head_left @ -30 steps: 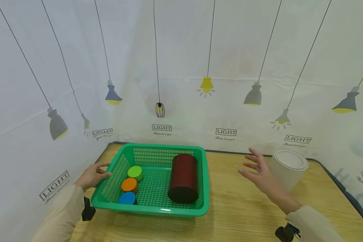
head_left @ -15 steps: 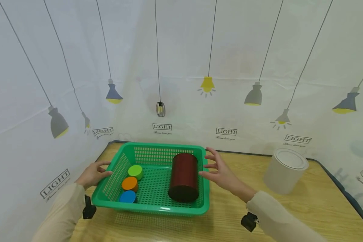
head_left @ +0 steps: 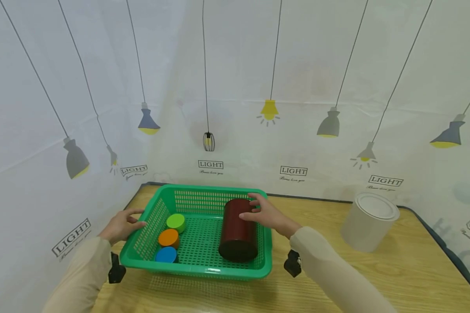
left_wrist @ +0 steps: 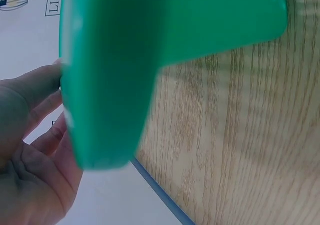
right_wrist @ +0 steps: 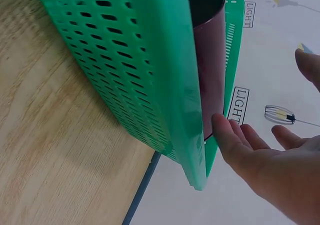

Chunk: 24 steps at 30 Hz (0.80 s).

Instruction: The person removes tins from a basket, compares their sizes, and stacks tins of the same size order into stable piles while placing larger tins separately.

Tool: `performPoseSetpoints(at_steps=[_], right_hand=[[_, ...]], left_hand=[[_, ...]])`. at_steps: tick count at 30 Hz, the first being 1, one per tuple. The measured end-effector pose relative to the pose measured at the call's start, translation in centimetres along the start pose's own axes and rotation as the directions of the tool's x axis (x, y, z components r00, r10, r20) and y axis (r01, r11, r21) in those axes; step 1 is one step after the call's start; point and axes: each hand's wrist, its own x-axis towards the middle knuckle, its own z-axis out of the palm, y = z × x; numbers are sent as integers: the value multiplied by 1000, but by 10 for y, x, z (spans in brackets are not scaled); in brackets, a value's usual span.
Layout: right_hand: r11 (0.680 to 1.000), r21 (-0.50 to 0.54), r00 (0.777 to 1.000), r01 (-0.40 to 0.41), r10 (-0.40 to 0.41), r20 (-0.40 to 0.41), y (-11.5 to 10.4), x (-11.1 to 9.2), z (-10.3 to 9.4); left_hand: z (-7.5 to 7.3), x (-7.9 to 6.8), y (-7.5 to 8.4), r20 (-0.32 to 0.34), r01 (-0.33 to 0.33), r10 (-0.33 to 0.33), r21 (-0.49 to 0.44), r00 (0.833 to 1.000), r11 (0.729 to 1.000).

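A green plastic basket (head_left: 196, 271) with slotted walls stands on the table. My left hand (head_left: 119, 227) holds its left rim, thumb and fingers at the edge; the left wrist view shows the rim (left_wrist: 107, 110) close up. Inside, at the right, lies a dark red cylinder (head_left: 236, 237), which looks like a canister. My right hand (head_left: 267, 214) is over the basket's right rim with fingers spread, right at the cylinder's upper part. The right wrist view shows the fingertips (right_wrist: 220, 122) by the cylinder (right_wrist: 212, 65); whether they touch it I cannot tell.
Along the basket's left side sit short round blocks: light green (head_left: 176, 222), orange (head_left: 168, 238) and blue (head_left: 166, 254). A white lidded tub (head_left: 370, 224) stands on the wooden table (head_left: 309, 278) at the right. A lamp-print cloth (head_left: 235, 87) hangs around the back.
My right hand has moved left, from beside the white tub to over the basket's right rim and the dark red cylinder. The left hand has stayed at the basket's left rim.
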Motion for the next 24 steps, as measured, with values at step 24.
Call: performPoseSetpoints(at_steps=[24], right_hand=[[984, -2, 984, -176, 176, -32, -2, 31, 13]], left_hand=[[0, 0, -1, -8, -18, 18, 8, 1000, 1000]])
